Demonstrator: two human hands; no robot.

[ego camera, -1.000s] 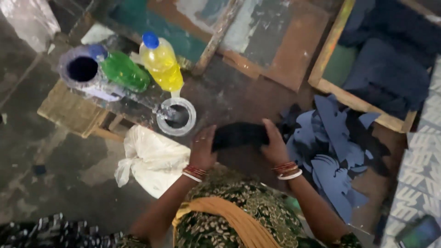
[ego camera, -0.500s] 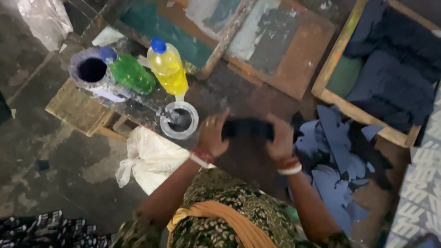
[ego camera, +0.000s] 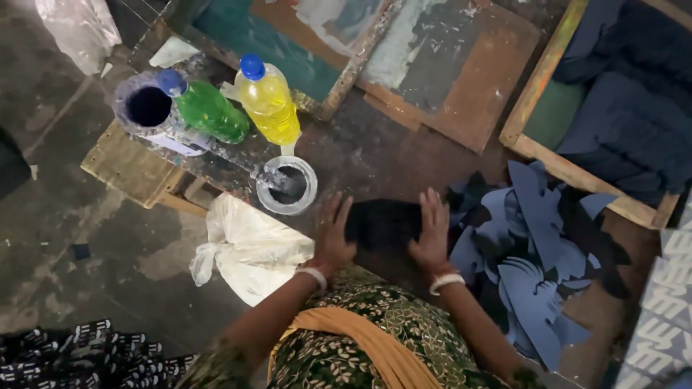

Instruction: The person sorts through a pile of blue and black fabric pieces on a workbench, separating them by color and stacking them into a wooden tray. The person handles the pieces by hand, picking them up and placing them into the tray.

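A dark, flat piece of material (ego camera: pixel 382 225) lies on the worn brown work surface in front of me. My left hand (ego camera: pixel 334 232) rests flat on its left edge with fingers spread. On its right edge my right hand (ego camera: pixel 432 230) presses down in the same way. Both wrists carry white bangles. Just right of my right hand is a heap of blue cut pieces (ego camera: pixel 537 266). A small round tin with dark contents (ego camera: pixel 288 185) sits just above my left hand.
A yellow bottle (ego camera: pixel 270 101) and a green bottle (ego camera: pixel 205 109), both blue-capped, stand by a grey open can (ego camera: pixel 148 106) on a low wooden stool (ego camera: pixel 130 169). A white plastic bag (ego camera: pixel 249 245) lies at left. A wooden tray (ego camera: pixel 537 86) at right holds dark blue sheets.
Both hands held the dark piece from its sides; now they have lowered and lie flat on it, pressing it against the surface. The view shifted slightly.
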